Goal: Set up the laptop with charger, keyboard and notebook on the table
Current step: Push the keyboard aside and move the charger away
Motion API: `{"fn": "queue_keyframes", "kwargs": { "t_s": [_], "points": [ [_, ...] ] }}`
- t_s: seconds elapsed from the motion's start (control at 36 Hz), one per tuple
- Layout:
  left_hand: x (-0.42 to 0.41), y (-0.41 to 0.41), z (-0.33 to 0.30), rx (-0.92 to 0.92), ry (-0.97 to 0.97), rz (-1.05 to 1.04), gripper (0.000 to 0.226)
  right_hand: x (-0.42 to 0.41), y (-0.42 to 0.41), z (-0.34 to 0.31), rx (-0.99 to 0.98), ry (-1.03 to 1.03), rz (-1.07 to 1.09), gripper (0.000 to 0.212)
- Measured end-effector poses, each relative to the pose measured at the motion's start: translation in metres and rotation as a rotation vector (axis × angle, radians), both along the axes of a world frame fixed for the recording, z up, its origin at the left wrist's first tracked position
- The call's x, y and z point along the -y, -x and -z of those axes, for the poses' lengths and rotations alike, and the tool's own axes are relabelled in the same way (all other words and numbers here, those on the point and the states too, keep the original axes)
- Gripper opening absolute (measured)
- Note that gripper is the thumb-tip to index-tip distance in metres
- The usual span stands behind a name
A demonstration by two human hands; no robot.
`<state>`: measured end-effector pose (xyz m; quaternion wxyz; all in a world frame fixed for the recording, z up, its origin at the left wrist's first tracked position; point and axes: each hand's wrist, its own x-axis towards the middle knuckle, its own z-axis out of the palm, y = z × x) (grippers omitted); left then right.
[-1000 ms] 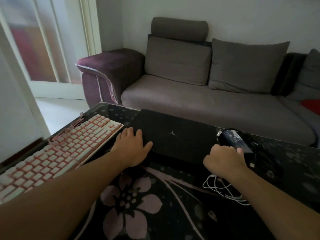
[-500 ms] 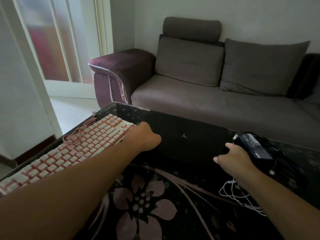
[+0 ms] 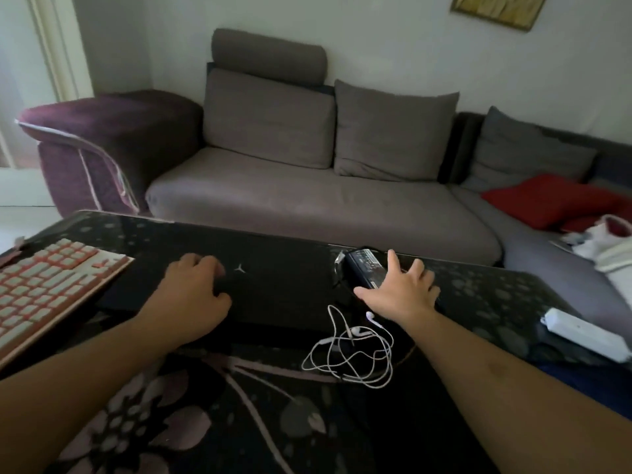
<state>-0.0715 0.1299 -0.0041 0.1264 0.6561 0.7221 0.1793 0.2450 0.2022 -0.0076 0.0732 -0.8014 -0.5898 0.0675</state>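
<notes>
Now, my left hand resting on the closed laptop, fingers loosely curled (gripping nothing), right hand splayed wide over the charger just right of it, keyboard at its left.

Beyond the left grip and right grip, a grey sofa stands against a pale wall, with 3 back cushions. Its purple armrest is far left of the left grip, beside a bright door frame. A red cushion lies far right. The dark surface has a flower pattern.
</notes>
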Motion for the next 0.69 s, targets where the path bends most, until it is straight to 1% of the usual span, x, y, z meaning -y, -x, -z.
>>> {"fn": "queue_keyframes", "kwargs": {
  "t_s": [0.03,0.08,0.11,0.17,0.22,0.25,0.31,0.33,0.36,0.42,0.44,0.47,0.53,0.58,0.64,0.69],
  "points": [
    [-0.001,-0.012,-0.001,0.039,-0.001,0.051,0.040,-0.007,-0.006,0.001,-0.041,0.046,0.021,0.119],
    [-0.007,-0.039,0.002,0.097,0.006,0.147,0.037,-0.020,-0.015,0.004,-0.146,0.098,0.049,0.129],
    [-0.012,-0.055,0.004,0.130,0.010,0.184,0.037,-0.025,-0.018,0.006,-0.174,0.103,0.060,0.130],
    [-0.019,-0.087,0.006,0.206,0.024,0.229,0.041,-0.034,-0.021,0.010,-0.146,0.095,0.063,0.130],
    [-0.031,-0.119,0.008,0.284,0.050,0.243,0.042,-0.039,-0.024,0.014,-0.132,0.074,0.043,0.125],
    [-0.038,-0.137,0.009,0.331,0.079,0.236,0.037,-0.042,-0.028,0.016,-0.152,0.056,0.034,0.120],
    [-0.050,-0.166,0.008,0.438,0.147,0.182,0.017,-0.043,-0.034,0.018,-0.184,0.000,-0.005,0.104],
    [-0.058,-0.182,0.009,0.496,0.172,0.151,0.013,-0.043,-0.040,0.019,-0.184,-0.029,-0.036,0.095],
    [-0.069,-0.196,0.011,0.535,0.195,0.128,0.016,-0.043,-0.047,0.019,-0.176,-0.063,-0.074,0.086],
    [-0.100,-0.220,0.029,0.589,0.215,0.074,0.044,-0.044,-0.064,0.016,-0.169,-0.128,-0.151,0.070],
    [-0.116,-0.231,0.037,0.601,0.209,0.047,0.050,-0.044,-0.074,0.014,-0.182,-0.143,-0.177,0.064],
    [-0.128,-0.243,0.041,0.600,0.208,0.014,0.048,-0.045,-0.084,0.011,-0.208,-0.138,-0.188,0.060],
    [-0.129,-0.274,0.034,0.594,0.211,-0.010,0.027,-0.046,-0.106,0.008,-0.261,-0.071,-0.180,0.064],
    [-0.122,-0.300,0.022,0.629,0.173,-0.025,0.018,-0.046,-0.120,0.008,-0.252,-0.006,-0.175,0.077],
    [-0.124,-0.327,0.023,0.698,0.169,-0.037,0.019,-0.046,-0.136,0.009,-0.265,0.008,-0.163,0.081],
    [-0.128,-0.351,0.021,0.815,0.195,-0.039,0.033,-0.047,-0.156,0.007,-0.324,-0.028,-0.138,0.072]
  ]
}}
